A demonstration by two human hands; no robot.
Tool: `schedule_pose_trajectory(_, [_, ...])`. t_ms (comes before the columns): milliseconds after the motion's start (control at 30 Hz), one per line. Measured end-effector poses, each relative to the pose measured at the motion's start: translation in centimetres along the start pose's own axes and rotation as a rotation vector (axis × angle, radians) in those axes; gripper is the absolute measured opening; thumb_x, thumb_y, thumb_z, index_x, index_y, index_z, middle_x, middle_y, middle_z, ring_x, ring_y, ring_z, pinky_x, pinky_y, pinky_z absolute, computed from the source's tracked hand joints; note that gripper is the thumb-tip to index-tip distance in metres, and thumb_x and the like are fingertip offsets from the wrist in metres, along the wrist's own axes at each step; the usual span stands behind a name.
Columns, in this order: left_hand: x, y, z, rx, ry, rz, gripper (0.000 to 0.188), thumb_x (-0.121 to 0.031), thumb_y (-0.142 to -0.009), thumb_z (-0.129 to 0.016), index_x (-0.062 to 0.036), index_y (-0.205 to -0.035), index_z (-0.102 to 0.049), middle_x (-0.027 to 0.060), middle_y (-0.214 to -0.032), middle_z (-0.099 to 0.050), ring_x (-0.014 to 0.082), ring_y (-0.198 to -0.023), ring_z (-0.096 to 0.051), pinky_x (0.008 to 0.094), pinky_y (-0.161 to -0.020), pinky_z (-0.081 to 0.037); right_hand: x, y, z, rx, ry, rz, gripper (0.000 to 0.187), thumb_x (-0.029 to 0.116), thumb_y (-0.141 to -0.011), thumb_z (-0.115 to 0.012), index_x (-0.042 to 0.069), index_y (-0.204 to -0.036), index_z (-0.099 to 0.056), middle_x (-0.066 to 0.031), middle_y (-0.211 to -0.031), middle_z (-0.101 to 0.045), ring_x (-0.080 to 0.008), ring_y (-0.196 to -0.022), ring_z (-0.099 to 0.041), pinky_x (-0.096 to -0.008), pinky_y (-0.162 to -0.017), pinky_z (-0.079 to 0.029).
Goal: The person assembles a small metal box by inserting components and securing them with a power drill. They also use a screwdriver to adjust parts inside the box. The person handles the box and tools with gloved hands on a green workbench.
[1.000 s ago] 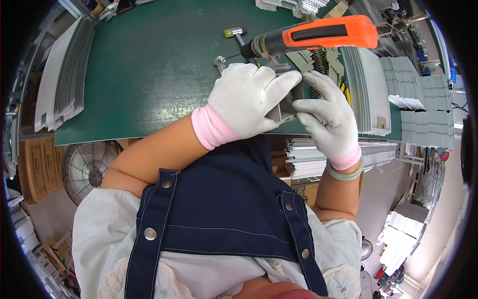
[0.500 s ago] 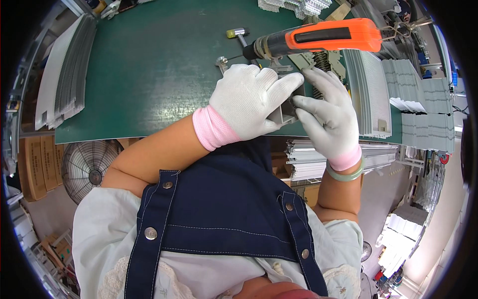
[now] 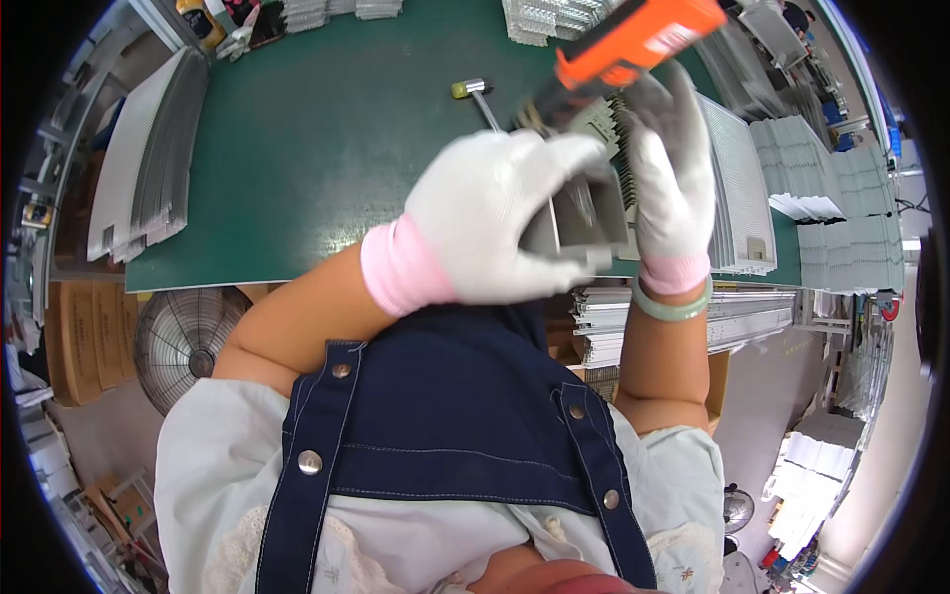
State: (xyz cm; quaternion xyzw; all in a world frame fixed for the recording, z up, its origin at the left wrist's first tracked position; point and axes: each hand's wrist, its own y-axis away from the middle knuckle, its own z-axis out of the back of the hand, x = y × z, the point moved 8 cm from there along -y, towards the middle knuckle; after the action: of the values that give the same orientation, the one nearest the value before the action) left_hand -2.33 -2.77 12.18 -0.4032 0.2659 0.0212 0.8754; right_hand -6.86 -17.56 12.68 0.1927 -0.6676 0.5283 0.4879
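A fan [image 3: 188,342] stands at nine o'clock, green table [image 3: 317,129] at twelve. The left hand [image 3: 485,213] clasps a grey part [image 3: 608,220]; the orange driver [image 3: 633,48] at one crowds the right hand [image 3: 675,188], grip unclear.

White gloves [image 3: 450,223] with pink cuffs [image 3: 406,265] dress the left hand [image 3: 495,213] and the right hand [image 3: 675,183]. The power tool [image 3: 633,48] is bright orange and dark grey, the box-shaped piece [image 3: 610,213] plain grey. The counter [image 3: 297,148] is deep green. The hammer [image 3: 477,87] has one yellowish end and a silver handle. Pale stitched lines cross the navy apron [image 3: 455,431]; the bracelet [image 3: 672,310] is pale green.
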Motion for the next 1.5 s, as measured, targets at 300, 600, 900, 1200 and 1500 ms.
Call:
schedule_pose_trajectory(300, [-2.6,1.6,2.2,0.142,0.143,-0.048,0.087,-0.029,-0.067,-0.089,-0.0017,-0.141,-0.050,0.0154,-0.120,-0.066,0.0353,-0.096,-0.066,0.0411,-0.087,-0.051,0.7,-0.6,-3.5,0.086,-0.084,-0.221,0.023,0.014,-0.096,-0.070,0.001,-0.113,-0.061,-0.0022,-0.094,-0.068,-0.0072,-0.081,-0.061,-0.0251,-0.074,-0.051])
schedule_pose_trajectory(600, [-6.7,2.1,0.1,0.123,0.520,-0.160,0.077,-0.029,-0.070,-0.088,-0.0024,-0.134,-0.053,0.0140,-0.105,-0.070,0.0348,-0.087,-0.067,0.0412,-0.077,-0.053,4.7,4.9,-0.2,-0.101,0.100,-0.238,0.025,0.015,-0.094,-0.074,0.001,-0.111,-0.060,-0.0003,-0.085,-0.066,-0.0056,-0.075,-0.059,-0.0241,-0.069,-0.050])
schedule_pose_trajectory(900, [-5.4,5.9,-12.0,0.574,0.399,-0.028,0.083,-0.023,-0.068,-0.087,-0.0023,-0.138,-0.046,0.0199,-0.113,-0.065,0.0426,-0.100,-0.064,0.0464,-0.085,-0.052,-1.4,14.3,8.2,-0.262,0.243,-0.486,0.033,0.018,-0.090,-0.077,0.000,-0.111,-0.059,-0.0037,-0.084,-0.068,-0.0077,-0.074,-0.062,-0.0262,-0.069,-0.052])
schedule_pose_trajectory(1200, [-5.4,6.8,-13.6,0.646,0.403,0.062,0.083,-0.028,-0.071,-0.089,-0.0032,-0.138,-0.048,0.0196,-0.122,-0.063,0.0414,-0.112,-0.062,0.0442,-0.096,-0.051,-4.7,16.4,9.5,-0.188,0.267,-0.501,0.037,0.026,-0.088,-0.078,-0.001,-0.109,-0.064,-0.0054,-0.088,-0.071,-0.0096,-0.079,-0.066,-0.0287,-0.073,-0.054])
schedule_pose_trajectory(1500, [-3.9,8.3,-15.2,0.707,0.449,0.202,0.079,-0.016,-0.068,-0.089,-0.0025,-0.136,-0.050,0.0203,-0.118,-0.064,0.0396,-0.111,-0.063,0.0439,-0.095,-0.052,-7.8,17.4,9.1,-0.141,0.324,-0.526,0.042,0.029,-0.088,-0.078,0.000,-0.115,-0.063,-0.0056,-0.088,-0.072,-0.0105,-0.079,-0.066,-0.0284,-0.074,-0.054])
